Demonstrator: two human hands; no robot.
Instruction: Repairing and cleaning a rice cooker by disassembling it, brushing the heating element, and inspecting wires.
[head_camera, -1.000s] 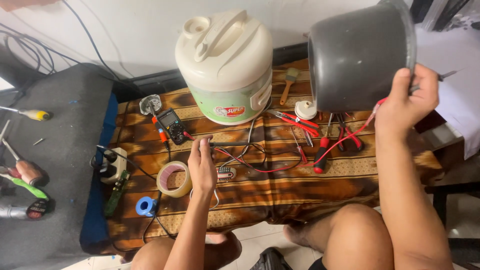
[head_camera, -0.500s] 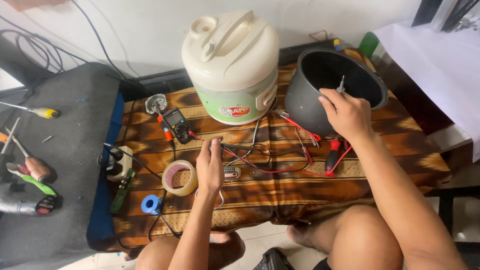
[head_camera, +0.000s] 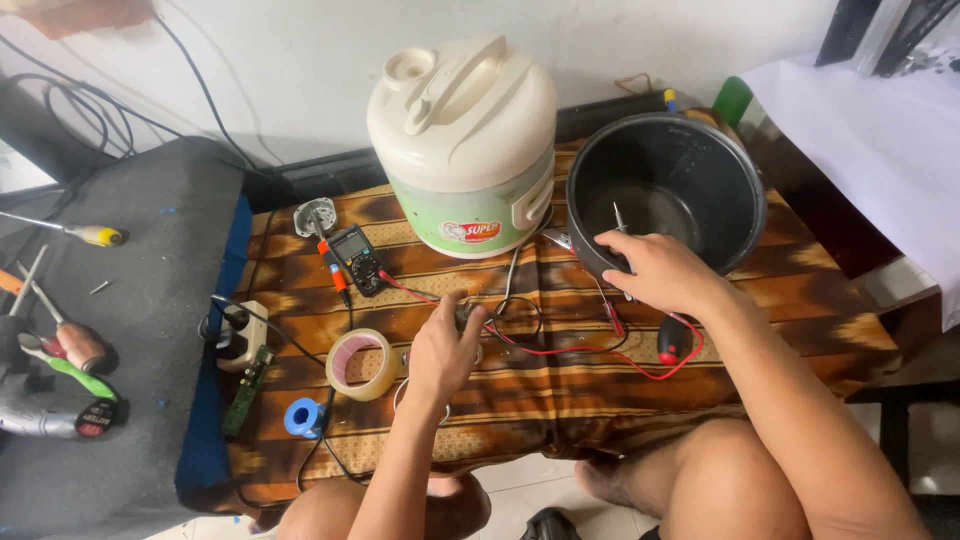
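Note:
A dark inner pot (head_camera: 742, 195) stands on the patterned brown cloth (head_camera: 560, 400), right of a cream and green rice cooker (head_camera: 460, 150). My right hand (head_camera: 660, 272) grips the pot's near rim, and a thin metal probe tip (head_camera: 617, 214) sticks up from its fingers. My left hand (head_camera: 445, 350) is on the cloth with its fingertips pinched on a small grey part (head_camera: 466, 314) among red and black test leads (head_camera: 560, 350). A black multimeter (head_camera: 358, 258) lies left of the cooker. A second probe with a red and black handle (head_camera: 675, 340) lies below my right wrist.
A tape roll (head_camera: 362, 363), a small blue roll (head_camera: 303, 417), a green circuit board (head_camera: 247, 390), a white plug block (head_camera: 238, 335) and a round metal part (head_camera: 316, 215) lie at the left of the cloth. Screwdrivers (head_camera: 75, 345) lie on a grey mat. White sheet (head_camera: 880, 140) at right.
My right hand brought the pot down from the air at the right and set it on the cloth beside the cooker. My left hand curled from flat onto the small part.

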